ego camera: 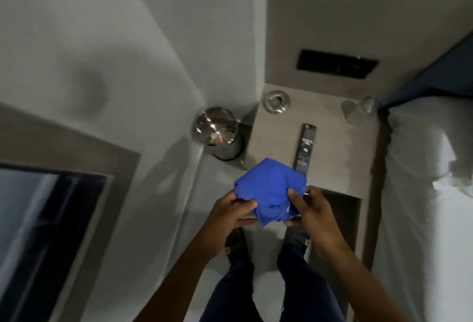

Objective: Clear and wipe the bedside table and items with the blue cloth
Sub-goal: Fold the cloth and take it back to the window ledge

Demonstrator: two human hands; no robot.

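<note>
Both hands reach forward at waist height, the left hand and right hand each pinching a side of the bunched blue cloth, held just in front of the bedside table. On that table lie a remote, a metal ashtray and glasses. A steel bin stands left of it, a bed to its right.
</note>
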